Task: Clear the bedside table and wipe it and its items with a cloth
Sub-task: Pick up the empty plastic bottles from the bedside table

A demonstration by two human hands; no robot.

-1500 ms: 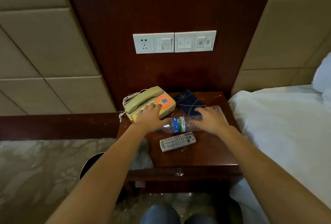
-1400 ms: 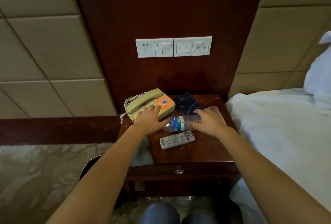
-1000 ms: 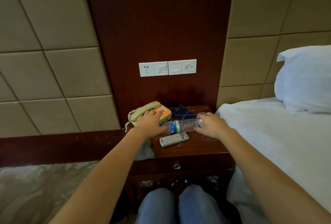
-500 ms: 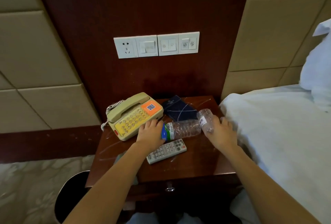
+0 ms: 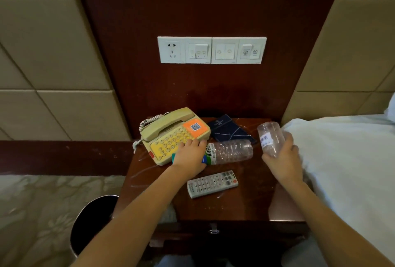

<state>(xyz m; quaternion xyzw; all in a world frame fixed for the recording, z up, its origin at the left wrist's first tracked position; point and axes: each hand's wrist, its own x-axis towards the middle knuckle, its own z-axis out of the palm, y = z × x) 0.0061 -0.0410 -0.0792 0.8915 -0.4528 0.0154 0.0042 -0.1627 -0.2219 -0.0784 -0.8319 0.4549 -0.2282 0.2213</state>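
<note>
The right grip (image 5: 282, 160) now holds the clear bottle (image 5: 270, 136) lifted off the surface (image 5: 245, 202) — the left grip (image 5: 190, 155) has curled round the labelled bottle (image 5: 230, 151) beneath it; clearing has begun.

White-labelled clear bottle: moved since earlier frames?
Yes. The clear plastic white-labelled bottle, held by the right hand, rose rightward from the dark blue booklet toward the white bed.

Dark wood panel (image 5: 205, 6) centre, white switch plate (image 5: 211, 50) on it. Beige padded tiles (image 5: 42, 42) both sides. White-sheeted bed (image 5: 346, 164) right; patterned carpet (image 5: 32, 213), black bin (image 5: 92, 222) left.
</note>
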